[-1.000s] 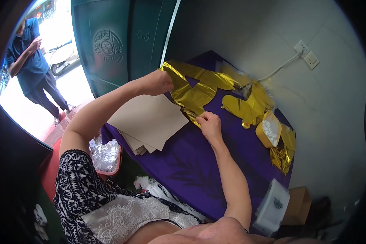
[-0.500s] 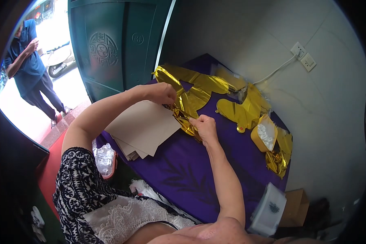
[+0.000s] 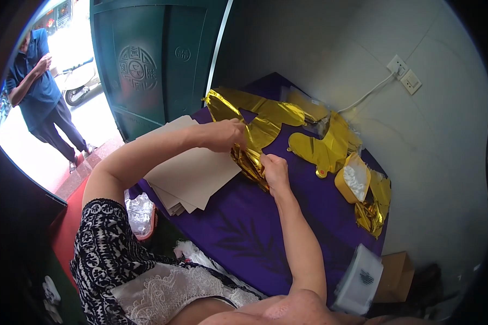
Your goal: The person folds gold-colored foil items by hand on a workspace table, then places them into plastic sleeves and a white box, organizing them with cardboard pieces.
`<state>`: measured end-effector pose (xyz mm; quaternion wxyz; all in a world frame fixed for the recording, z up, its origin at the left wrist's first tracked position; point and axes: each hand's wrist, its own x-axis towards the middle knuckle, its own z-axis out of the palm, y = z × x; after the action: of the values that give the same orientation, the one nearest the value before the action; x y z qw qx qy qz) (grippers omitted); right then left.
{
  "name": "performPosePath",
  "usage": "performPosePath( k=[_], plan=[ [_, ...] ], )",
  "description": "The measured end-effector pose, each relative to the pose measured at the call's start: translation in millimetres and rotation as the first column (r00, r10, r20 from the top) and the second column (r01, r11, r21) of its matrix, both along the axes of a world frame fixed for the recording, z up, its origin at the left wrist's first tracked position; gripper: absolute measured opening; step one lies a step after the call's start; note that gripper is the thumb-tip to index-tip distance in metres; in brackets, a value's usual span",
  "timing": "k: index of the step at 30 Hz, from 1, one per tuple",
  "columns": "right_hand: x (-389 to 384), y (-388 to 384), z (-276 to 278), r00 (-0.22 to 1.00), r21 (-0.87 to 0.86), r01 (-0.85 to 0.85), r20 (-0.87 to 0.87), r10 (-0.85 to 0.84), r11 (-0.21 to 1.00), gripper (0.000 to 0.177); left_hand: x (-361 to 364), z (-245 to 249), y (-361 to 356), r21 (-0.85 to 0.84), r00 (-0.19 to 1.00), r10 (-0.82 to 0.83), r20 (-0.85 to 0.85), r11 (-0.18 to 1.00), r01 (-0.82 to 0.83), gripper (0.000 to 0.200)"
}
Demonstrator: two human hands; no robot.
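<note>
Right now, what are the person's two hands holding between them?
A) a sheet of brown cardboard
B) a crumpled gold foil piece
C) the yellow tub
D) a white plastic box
B: the left hand and right hand both pinch the gold foil piece over the purple cloth.

- A small street-front workshop, by the look of it: a bench (image 3: 255, 227) under a purple cloth stands against a plain white wall.
- Piecework stock lies on it: gold foil (image 3: 265, 116) shapes, a stack of card sheets (image 3: 192, 173), a yellow tub (image 3: 352, 181).
- A socket (image 3: 406, 76) with a cord sits on the wall.
- Clear bags (image 3: 138, 211) and a carton (image 3: 396, 276) lie on the floor beside the bench.
- A green door (image 3: 146, 65) stands at the opening onto the bright street, where a person (image 3: 38, 92) stands near a scooter (image 3: 78, 81).
</note>
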<state>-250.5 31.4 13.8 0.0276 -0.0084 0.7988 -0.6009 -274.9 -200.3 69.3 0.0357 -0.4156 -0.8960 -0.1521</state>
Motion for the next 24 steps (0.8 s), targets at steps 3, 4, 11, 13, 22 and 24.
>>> performPosePath(
  k=[3,4,11,13,22,24],
  plan=[
    [-5.8,4.5,-9.9,1.0,-0.007,-0.005,-0.003,0.005,1.0,0.024,9.2,4.9,6.0,-0.232,1.0,0.026,-0.011,0.972,-0.028,0.024],
    [-8.5,6.5,-14.2,1.0,-0.012,-0.008,-0.009,0.008,1.0,0.023,9.8,3.7,6.5,-0.217,0.998,0.033,-0.044,0.975,-0.042,0.021],
    [0.8,3.9,5.7,0.998,-0.029,0.024,-0.062,-0.026,0.999,0.017,-8.0,-8.7,21.5,-0.234,0.981,0.186,0.047,0.957,-0.171,0.019],
    [-2.3,7.8,10.4,0.955,0.022,0.074,-0.288,-0.065,0.997,0.019,-0.1,13.1,27.6,-0.296,0.963,0.219,0.16,0.941,-0.164,0.023],
    [-8.0,15.4,44.2,0.856,0.124,0.075,-0.517,0.001,0.989,0.016,-71.2,-4.1,30.5,-0.576,0.873,0.485,0.039,0.725,-0.378,0.108],
    [-10.3,19.5,42.8,0.837,0.111,0.08,-0.547,-0.006,0.991,0.016,-77.6,-4.6,22.2,-0.583,0.789,0.601,0.123,0.688,-0.433,0.133]
  ],
)
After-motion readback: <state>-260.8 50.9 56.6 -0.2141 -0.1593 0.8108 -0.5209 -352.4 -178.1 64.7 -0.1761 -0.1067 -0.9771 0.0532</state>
